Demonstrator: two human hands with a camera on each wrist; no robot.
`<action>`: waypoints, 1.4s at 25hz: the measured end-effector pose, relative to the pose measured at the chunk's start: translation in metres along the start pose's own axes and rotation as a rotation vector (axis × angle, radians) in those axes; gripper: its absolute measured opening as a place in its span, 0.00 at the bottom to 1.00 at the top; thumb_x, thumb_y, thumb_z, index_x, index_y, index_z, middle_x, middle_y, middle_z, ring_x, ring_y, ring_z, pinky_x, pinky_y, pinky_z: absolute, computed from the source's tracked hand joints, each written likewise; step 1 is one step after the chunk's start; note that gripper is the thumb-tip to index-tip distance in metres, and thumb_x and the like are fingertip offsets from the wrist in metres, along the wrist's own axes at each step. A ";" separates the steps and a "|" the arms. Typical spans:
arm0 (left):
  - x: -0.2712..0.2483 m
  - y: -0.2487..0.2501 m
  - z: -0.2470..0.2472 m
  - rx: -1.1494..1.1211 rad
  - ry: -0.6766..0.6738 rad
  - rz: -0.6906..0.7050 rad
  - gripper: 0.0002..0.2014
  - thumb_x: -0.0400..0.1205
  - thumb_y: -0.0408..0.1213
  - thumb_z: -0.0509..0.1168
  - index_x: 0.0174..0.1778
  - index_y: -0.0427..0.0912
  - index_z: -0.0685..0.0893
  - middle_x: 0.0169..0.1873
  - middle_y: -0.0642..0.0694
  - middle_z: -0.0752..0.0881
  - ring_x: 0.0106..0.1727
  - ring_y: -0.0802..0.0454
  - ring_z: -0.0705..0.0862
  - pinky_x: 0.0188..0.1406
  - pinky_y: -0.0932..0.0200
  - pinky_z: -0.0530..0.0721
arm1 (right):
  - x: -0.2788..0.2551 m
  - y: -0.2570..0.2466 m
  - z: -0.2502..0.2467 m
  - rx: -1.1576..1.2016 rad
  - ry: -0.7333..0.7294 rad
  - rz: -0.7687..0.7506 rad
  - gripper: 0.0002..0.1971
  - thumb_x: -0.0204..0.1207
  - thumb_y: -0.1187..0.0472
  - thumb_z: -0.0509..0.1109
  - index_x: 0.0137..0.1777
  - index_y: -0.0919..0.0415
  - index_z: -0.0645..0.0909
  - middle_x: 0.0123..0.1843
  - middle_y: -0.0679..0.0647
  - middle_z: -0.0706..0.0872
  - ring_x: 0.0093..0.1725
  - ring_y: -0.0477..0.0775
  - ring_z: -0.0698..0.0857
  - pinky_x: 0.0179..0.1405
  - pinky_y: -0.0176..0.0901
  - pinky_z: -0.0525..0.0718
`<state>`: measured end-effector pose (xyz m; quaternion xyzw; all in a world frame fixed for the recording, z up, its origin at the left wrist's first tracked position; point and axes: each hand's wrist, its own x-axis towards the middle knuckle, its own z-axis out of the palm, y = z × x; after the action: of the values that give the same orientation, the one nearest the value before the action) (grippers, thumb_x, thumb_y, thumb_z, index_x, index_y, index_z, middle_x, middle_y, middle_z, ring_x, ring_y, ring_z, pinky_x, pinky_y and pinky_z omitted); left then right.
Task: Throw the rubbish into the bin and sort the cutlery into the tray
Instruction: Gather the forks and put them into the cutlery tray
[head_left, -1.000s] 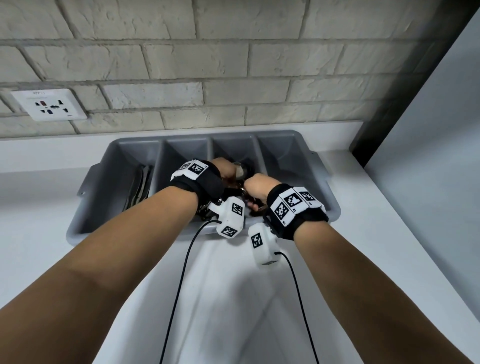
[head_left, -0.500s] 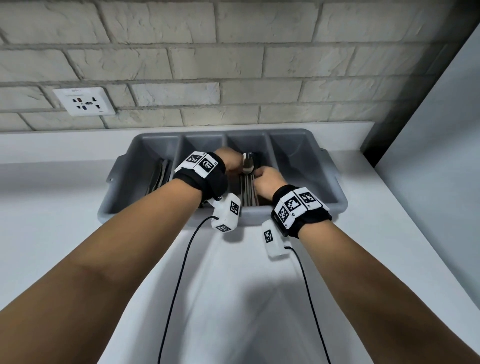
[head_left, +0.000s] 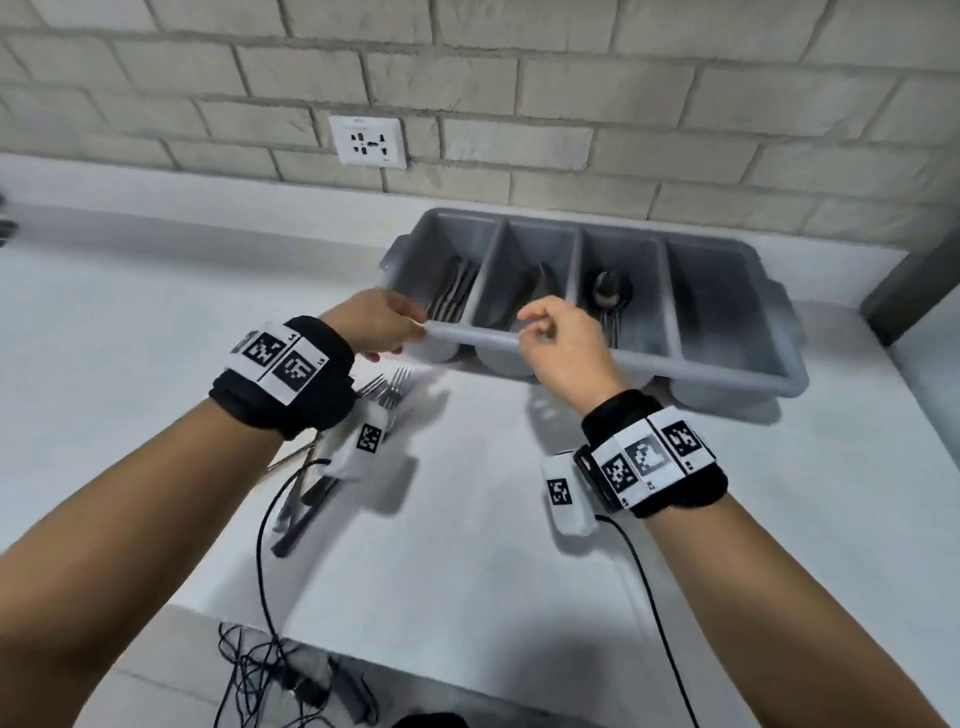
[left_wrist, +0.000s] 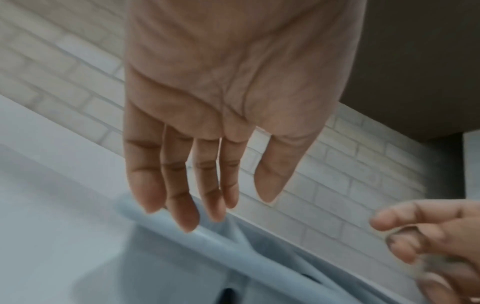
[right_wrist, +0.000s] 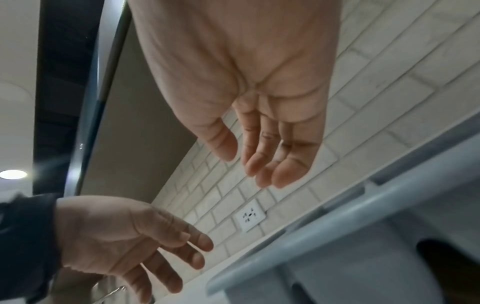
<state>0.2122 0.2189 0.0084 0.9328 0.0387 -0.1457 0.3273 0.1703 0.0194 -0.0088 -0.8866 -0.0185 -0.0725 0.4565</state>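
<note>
Tray (head_left: 727, 374): forks (head_left: 453, 293), perhaps knives (head_left: 545, 283), spoons (head_left: 609, 291), separate compartments.

From my remote station I see both forearms bare, each wrist wrapped in a thick black band (head_left: 283, 400) faced with white panels printed with square black-and-white marker codes. A white capsule-shaped camera pod (head_left: 566, 493) bearing its own small code tag hangs beneath each wrist, and a thin black cable (head_left: 654, 597) trails from each pod. The left hand (head_left: 371, 327) and right hand (head_left: 563, 345) are ungloved.
</note>
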 end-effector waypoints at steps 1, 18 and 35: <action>-0.006 -0.019 -0.007 0.027 0.000 -0.051 0.18 0.79 0.37 0.64 0.66 0.43 0.81 0.56 0.41 0.85 0.48 0.47 0.81 0.33 0.61 0.78 | -0.004 -0.003 0.015 -0.010 -0.054 0.010 0.12 0.76 0.68 0.61 0.55 0.64 0.83 0.33 0.45 0.78 0.43 0.49 0.77 0.34 0.24 0.70; -0.012 -0.153 0.002 0.521 -0.138 -0.105 0.29 0.69 0.58 0.72 0.56 0.37 0.86 0.46 0.43 0.87 0.52 0.45 0.86 0.45 0.56 0.81 | 0.002 -0.024 0.198 -0.243 -0.274 0.378 0.22 0.70 0.71 0.69 0.66 0.65 0.74 0.64 0.63 0.83 0.63 0.65 0.83 0.64 0.52 0.82; -0.004 -0.163 0.025 0.341 -0.110 0.066 0.30 0.73 0.54 0.71 0.62 0.34 0.78 0.61 0.38 0.84 0.64 0.41 0.81 0.54 0.55 0.78 | 0.014 -0.024 0.200 -0.063 -0.171 0.474 0.19 0.72 0.76 0.67 0.24 0.57 0.70 0.27 0.52 0.76 0.35 0.56 0.80 0.23 0.37 0.77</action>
<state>0.1752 0.3305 -0.1068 0.9662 -0.0351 -0.1900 0.1707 0.2043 0.1952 -0.1014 -0.8829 0.1536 0.1112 0.4297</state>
